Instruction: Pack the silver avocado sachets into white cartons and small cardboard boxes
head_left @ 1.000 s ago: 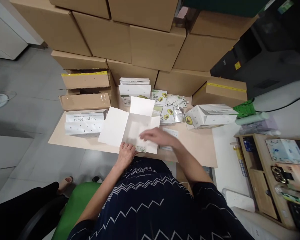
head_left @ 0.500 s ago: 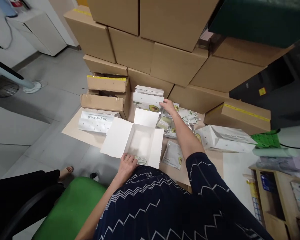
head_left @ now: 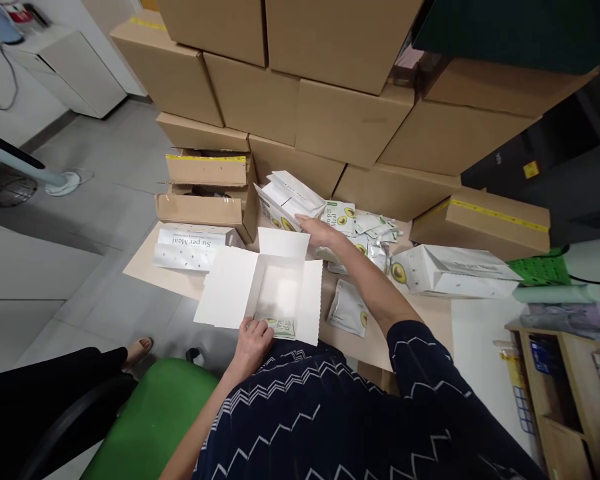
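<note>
An open white carton [head_left: 280,287] sits near the front table edge, its flaps spread out. Inside it, by the near wall, lies a small printed sachet [head_left: 282,327]. My left hand [head_left: 255,340] is closed over that near wall, fingertips beside the sachet. Farther back, my right hand [head_left: 316,232] has its fingers against the near edge of an avocado-printed white box [head_left: 296,193], which stands turned at an angle. Under and beside my right forearm are several avocado-printed pouches [head_left: 341,217]. A single white pouch [head_left: 349,308] lies right of the open carton.
Brown cardboard boxes [head_left: 347,123] are stacked along the back. An opened brown box [head_left: 200,208] and a Su·per Meal carton [head_left: 193,248] stand left; another white carton [head_left: 455,270] lies right. A green chair [head_left: 155,420] and another person's foot [head_left: 139,352] are at lower left.
The avocado-printed box has been turned and tilted by my right hand, which moved left and nearer. My left hand stays on the open carton's near wall.
</note>
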Demonstrator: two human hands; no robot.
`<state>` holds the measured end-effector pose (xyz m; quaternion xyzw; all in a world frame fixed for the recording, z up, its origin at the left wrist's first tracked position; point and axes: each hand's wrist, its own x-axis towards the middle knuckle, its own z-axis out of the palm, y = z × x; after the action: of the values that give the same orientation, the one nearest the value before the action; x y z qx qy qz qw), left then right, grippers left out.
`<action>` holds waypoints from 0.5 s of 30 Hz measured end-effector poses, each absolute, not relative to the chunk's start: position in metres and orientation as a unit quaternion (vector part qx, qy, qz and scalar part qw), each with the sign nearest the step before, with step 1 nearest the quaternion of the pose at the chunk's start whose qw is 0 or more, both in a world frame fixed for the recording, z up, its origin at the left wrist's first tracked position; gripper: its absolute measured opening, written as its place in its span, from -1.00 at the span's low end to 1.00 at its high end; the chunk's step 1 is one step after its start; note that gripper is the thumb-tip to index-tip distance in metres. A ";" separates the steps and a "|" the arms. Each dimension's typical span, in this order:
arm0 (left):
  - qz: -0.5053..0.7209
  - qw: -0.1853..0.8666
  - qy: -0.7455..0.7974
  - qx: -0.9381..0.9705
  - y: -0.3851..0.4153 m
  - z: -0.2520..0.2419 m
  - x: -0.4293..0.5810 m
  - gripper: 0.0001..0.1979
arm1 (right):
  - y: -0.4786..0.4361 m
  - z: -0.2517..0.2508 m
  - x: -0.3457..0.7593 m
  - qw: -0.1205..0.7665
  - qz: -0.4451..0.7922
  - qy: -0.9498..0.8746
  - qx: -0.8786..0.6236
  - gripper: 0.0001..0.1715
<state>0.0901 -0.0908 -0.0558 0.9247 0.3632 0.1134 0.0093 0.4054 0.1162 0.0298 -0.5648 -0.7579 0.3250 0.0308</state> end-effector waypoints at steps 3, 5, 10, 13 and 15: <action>0.107 0.008 0.360 0.927 -0.090 -0.055 0.091 -0.84 | 0.130 0.040 0.422 -0.040 0.218 -0.728 -0.649 -0.27; 0.106 0.011 0.360 0.927 -0.090 -0.055 0.091 -0.84 | 0.144 0.041 0.431 -0.024 0.162 -0.682 -0.713 -0.29; 0.117 0.016 0.372 0.921 -0.092 -0.056 0.093 -0.84 | 0.187 0.032 0.451 0.044 0.154 -0.652 -0.741 -0.42; 0.117 0.015 0.381 0.917 -0.093 -0.057 0.094 -0.83 | 0.209 0.026 0.454 0.025 0.202 -0.650 -0.732 -0.11; 0.115 0.014 0.379 0.918 -0.093 -0.058 0.093 -0.83 | 0.220 0.024 0.452 0.047 0.211 -0.618 -0.756 0.08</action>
<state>0.0935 -0.0930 -0.0580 0.9180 0.3792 0.1148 0.0139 0.4525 0.2199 0.0244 -0.7562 -0.6175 0.2112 0.0470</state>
